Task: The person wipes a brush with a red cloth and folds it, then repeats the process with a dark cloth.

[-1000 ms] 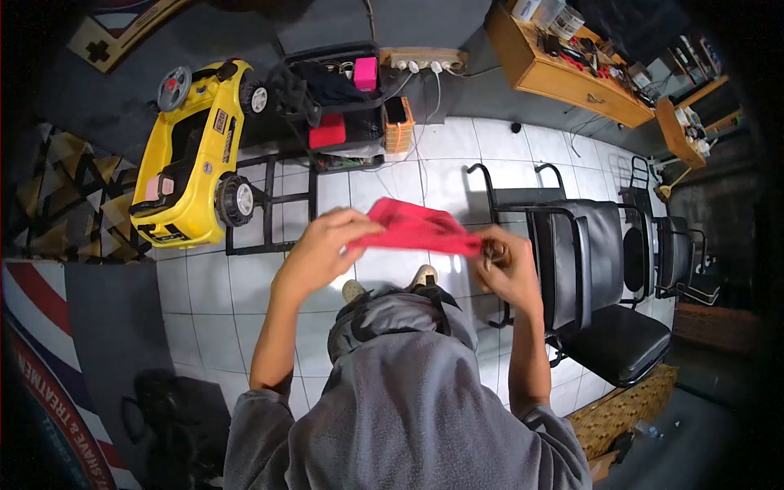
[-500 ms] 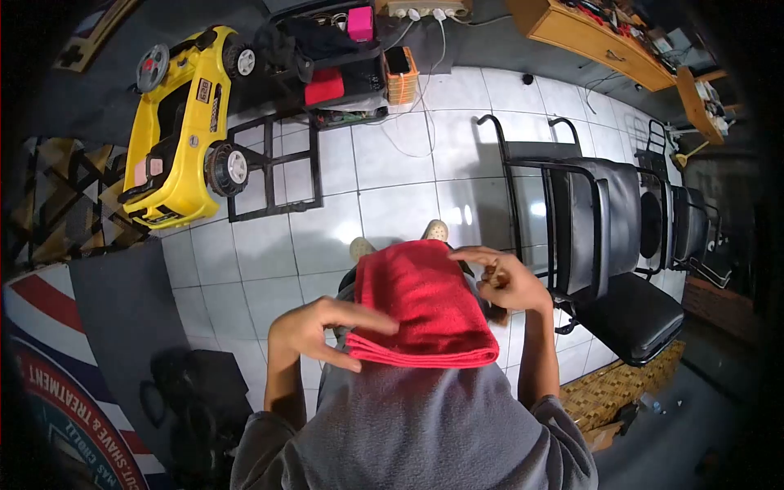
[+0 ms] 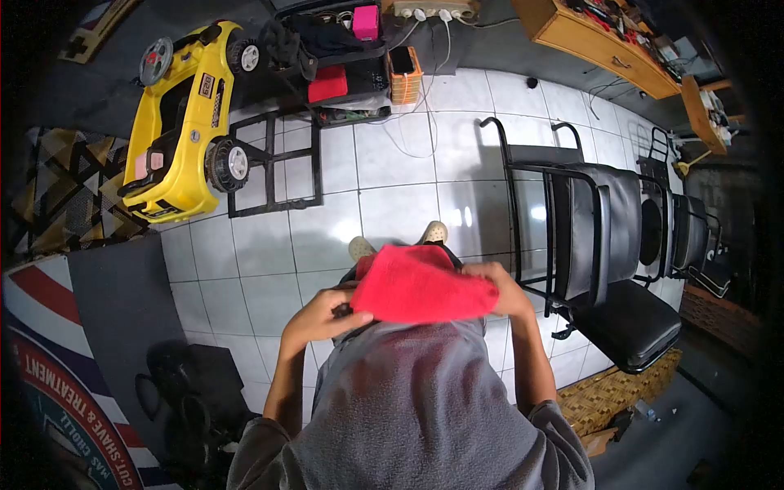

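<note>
A folded red cloth (image 3: 420, 286) lies over my lap, its near part lifted and bent away from my grey shirt. At its left edge my left hand (image 3: 320, 315) grips the fabric, thumb near the lower left corner and the other fingers partly hidden. My right hand (image 3: 505, 292) is closed at the right corner of the cloth. Its fingers are slightly blurred and partly behind the fabric. Beyond the cloth, my light clogs (image 3: 436, 232) rest on the tiles.
Black padded chairs (image 3: 600, 237) stand at the right. On the left are a yellow toy car (image 3: 175, 122) and a black metal frame (image 3: 278, 163) on the white tiled floor (image 3: 392, 171). An open black case (image 3: 347, 102) and a wooden drawer desk (image 3: 604, 49) sit farther back.
Both hands have gone from hovering beside the cloth to holding its sides. The cloth's near edge has risen and folded forward, away from my body.
</note>
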A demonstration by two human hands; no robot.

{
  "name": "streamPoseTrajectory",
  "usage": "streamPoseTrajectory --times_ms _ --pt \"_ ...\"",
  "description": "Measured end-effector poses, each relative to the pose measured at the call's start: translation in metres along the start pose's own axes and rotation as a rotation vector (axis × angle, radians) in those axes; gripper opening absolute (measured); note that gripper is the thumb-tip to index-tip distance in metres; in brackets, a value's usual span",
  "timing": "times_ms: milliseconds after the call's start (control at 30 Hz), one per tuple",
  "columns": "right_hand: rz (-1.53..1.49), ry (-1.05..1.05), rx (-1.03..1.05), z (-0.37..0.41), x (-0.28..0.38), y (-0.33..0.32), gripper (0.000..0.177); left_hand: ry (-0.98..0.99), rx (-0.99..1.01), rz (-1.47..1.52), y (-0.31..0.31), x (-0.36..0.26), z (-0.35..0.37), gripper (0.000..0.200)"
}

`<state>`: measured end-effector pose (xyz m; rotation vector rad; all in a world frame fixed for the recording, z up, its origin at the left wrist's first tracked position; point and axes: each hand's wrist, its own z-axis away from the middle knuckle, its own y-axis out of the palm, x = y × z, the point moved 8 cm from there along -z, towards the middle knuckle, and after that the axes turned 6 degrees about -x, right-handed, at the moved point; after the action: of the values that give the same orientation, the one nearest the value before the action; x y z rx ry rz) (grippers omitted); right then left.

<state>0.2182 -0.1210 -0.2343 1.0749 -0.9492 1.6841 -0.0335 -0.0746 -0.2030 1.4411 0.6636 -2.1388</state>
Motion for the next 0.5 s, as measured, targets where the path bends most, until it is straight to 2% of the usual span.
streamPoseTrajectory --times_ms 33,67,100,167,200,267,367,467,500 --pt "0.016 -0.026 -0.095 -0.006 0.004 -0.001 0.032 -0.106 -0.096 0.081 -0.005 0.009 -0.002 0.031" --pt "-0.19 -0.002 -0.286 -0.012 0.017 -0.001 0.024 -0.212 -0.193 0.162 -0.006 0.017 -0.004 0.03" --pt "-0.095 0.099 -0.315 -0.015 0.016 0.0 0.023 -0.317 -0.29 0.242 -0.008 0.026 -0.005 0.029" --pt "0.101 0.298 -0.375 -0.02 0.01 -0.007 0.023 -0.27 -0.419 0.268 -0.01 0.044 -0.012 0.028" --pt "0.036 0.182 -0.482 -0.022 0.007 -0.007 0.024 -0.275 -0.452 0.27 -0.009 0.046 -0.013 0.027" --pt "0.065 0.199 -0.504 -0.024 0.015 -0.01 0.023 -0.212 -0.553 0.312 -0.009 0.044 -0.018 0.033" --pt "0.034 0.17 -0.478 -0.033 0.029 -0.013 0.021 -0.21 -0.683 0.116 -0.023 0.052 -0.025 0.035" --pt "0.143 0.0 -0.45 -0.051 0.024 -0.017 0.016 -0.215 -0.642 -0.089 -0.041 0.026 -0.041 0.032" --pt "0.118 0.038 -0.468 -0.051 0.026 -0.019 0.017 -0.172 -0.633 -0.133 -0.046 0.016 -0.045 0.031"
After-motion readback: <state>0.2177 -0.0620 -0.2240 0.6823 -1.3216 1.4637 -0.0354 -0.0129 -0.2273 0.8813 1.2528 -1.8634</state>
